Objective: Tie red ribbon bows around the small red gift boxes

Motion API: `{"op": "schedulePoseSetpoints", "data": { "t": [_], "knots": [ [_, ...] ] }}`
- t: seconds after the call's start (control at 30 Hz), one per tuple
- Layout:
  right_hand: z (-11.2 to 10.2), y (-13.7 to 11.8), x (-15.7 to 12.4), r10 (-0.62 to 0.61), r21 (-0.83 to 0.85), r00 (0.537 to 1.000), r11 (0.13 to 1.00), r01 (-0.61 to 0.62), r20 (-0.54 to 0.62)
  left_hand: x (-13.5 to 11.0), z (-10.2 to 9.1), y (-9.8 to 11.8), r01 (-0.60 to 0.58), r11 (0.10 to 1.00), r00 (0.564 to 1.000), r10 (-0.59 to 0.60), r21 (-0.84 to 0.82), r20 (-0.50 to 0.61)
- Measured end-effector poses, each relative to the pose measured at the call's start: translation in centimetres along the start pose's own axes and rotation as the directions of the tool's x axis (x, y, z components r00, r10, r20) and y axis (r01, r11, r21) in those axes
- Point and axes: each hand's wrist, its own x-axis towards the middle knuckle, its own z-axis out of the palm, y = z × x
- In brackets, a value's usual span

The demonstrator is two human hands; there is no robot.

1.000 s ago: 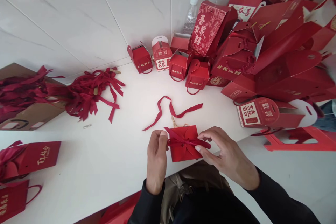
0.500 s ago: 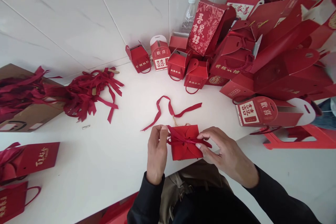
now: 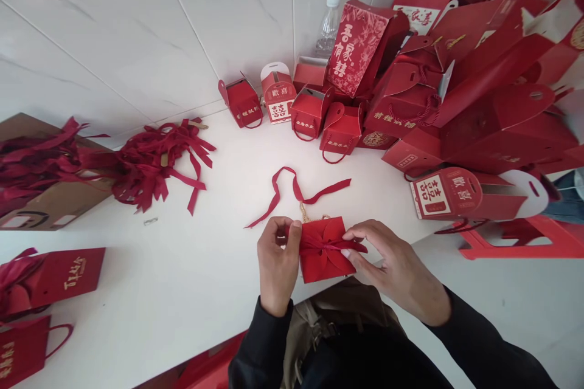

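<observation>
A small red gift box (image 3: 316,268) lies at the table's front edge, with petal-shaped flaps on its top. Across those flaps runs a dark red ribbon (image 3: 326,247) knotted in the middle. My left hand (image 3: 279,261) is closed in a pinch on the ribbon at the box's left side. On the other side, my right hand (image 3: 393,264) pinches the ribbon's right end between thumb and forefinger. A gold cord (image 3: 304,213) sticks out behind the box. Just beyond it a loose red ribbon (image 3: 296,187) lies curved on the table.
Several small red boxes (image 3: 310,110) stand along the wall, beside a large pile of red boxes (image 3: 493,115) at right. A plastic bottle (image 3: 329,24) is behind them. At left, a cardboard box (image 3: 68,203) overflows with red ribbons (image 3: 150,164); red boxes (image 3: 68,276) lie nearer.
My left hand has shifted slightly right, and its pinch has come closer to the box. The box has turned and slid a little. My right hand is almost unmoved.
</observation>
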Motion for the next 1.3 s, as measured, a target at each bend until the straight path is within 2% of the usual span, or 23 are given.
{"op": "schedulePoseSetpoints", "data": {
  "t": [0.33,0.5,0.6,0.67,0.77,0.83,1.1,1.3],
  "knots": [
    [-0.2,-0.2,-0.1,0.001,-0.009,1.0,1.0,-0.001,-0.026,-0.2,-0.1,0.0,0.047,0.978,0.99,-0.072,-0.203,-0.119],
    [-0.2,-0.3,0.1,-0.003,-0.016,1.0,1.0,0.003,-0.028,-0.3,-0.2,0.2,0.141,0.92,0.982,-0.176,-0.366,-0.064],
    [-0.2,-0.3,0.1,-0.008,-0.021,0.999,1.0,0.007,-0.051,-1.5,-0.4,0.1,0.129,0.941,0.975,-0.178,-0.312,-0.135],
    [-0.2,-0.2,0.1,-0.024,-0.046,0.997,0.999,0.021,-0.077,-2.7,-0.6,0.0,0.097,0.974,0.977,-0.132,-0.205,-0.168],
    [-0.2,-0.2,0.1,-0.044,-0.08,0.995,0.996,0.037,-0.087,-4.3,-0.7,-0.1,0.077,0.997,0.996,-0.077,-0.005,-0.04],
    [-0.2,-0.2,0.1,-0.023,-0.079,0.998,0.997,0.018,-0.065,-4.8,-0.5,-0.2,0.048,0.997,0.998,-0.05,0.056,0.036],
    [0.0,-0.2,-0.1,0.058,-0.049,0.996,0.997,-0.061,-0.062,-4.6,0.3,-1.4,0.016,1.0,1.0,-0.016,0.017,0.016],
    [0.2,-0.3,0.0,0.085,-0.016,0.995,0.996,-0.086,-0.053,-4.7,0.8,-1.8,0.043,0.998,0.999,-0.044,-0.035,-0.027]
  ]
}}
